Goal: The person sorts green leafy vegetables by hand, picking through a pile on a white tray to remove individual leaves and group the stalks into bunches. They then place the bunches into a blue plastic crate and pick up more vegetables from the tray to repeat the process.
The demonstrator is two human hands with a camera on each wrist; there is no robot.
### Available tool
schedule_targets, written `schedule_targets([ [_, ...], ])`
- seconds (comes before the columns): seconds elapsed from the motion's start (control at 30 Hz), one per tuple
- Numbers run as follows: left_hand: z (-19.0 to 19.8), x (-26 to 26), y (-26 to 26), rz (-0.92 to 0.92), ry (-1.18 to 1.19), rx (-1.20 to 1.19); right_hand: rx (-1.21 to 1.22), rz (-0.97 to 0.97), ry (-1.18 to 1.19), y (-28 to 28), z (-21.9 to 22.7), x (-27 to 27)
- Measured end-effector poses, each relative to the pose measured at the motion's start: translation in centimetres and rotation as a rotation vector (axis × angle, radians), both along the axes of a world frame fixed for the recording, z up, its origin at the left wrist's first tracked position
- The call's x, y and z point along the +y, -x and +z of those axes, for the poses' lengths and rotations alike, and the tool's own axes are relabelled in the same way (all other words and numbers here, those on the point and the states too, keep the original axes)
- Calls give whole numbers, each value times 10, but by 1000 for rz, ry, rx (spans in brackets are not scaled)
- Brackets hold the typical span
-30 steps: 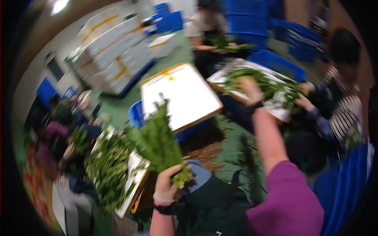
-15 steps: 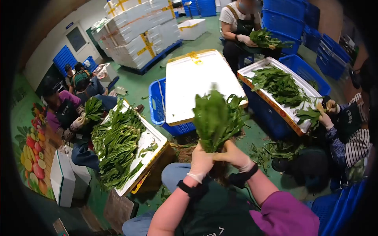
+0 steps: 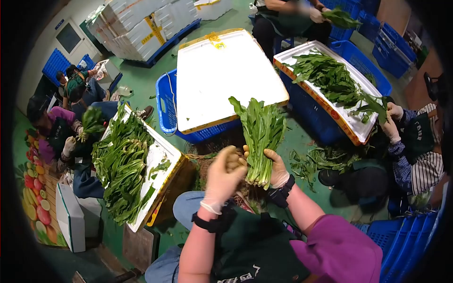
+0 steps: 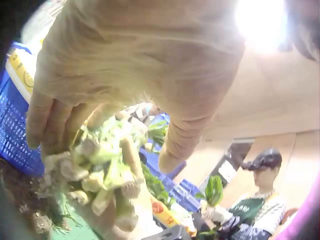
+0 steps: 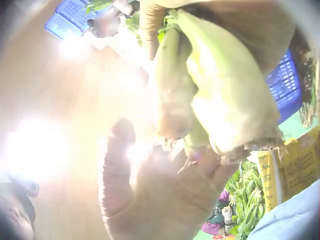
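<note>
A bunch of leafy greens (image 3: 262, 129) stands upright in front of me, leaves up, pale stems down. My gloved right hand (image 3: 275, 170) grips it near the stem base from the right. My gloved left hand (image 3: 225, 175) is at the left of the stems with its fingers curled. In the left wrist view the fingers (image 4: 52, 125) and thumb curl about the cut stem ends (image 4: 100, 175). The right wrist view shows the pale stems (image 5: 220, 100) lying against my right palm (image 5: 170, 200).
A white foam lid (image 3: 222, 70) covers a blue crate ahead. Trays of greens (image 3: 125, 160) lie at my left and on the right (image 3: 330, 78). People sit at the left (image 3: 56, 137), right (image 3: 417, 141) and far side (image 3: 283, 14). Foam boxes (image 3: 137, 23) are stacked behind.
One second ago my left hand held the bunch alone while my right reached to the right-hand tray. My right hand came back and took the stems; the left now sits at the stem ends.
</note>
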State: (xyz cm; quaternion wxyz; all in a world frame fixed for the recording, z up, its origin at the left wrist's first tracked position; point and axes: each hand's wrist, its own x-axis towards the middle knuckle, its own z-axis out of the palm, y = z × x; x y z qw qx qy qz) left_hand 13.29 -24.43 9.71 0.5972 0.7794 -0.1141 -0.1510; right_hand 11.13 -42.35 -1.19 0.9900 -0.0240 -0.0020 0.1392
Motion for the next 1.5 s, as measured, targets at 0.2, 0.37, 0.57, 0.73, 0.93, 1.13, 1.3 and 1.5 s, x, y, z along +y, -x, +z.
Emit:
schedule_targets([
  [0.2,-19,17,-18,373,228,-92,70,20,41,9,2,-5],
  [0.37,-41,-2,3,395,369,20,25,73,77,21,5,1],
  [0.57,-56,-7,24,17,267,273,-1,59,-64,26,2,4],
  [0.73,-70,-3,20,64,378,359,26,33,-109,22,-12,4],
  [0.93,-109,8,12,136,314,681,53,120,-149,24,-17,9],
  [1.13,-114,6,16,139,400,563,40,221,-106,29,-14,17],
  [1.3,-103,-4,15,150,412,563,30,178,-101,32,-10,15],
  [1.5,-102,-21,13,111,425,513,-1,121,-64,33,-19,1],
])
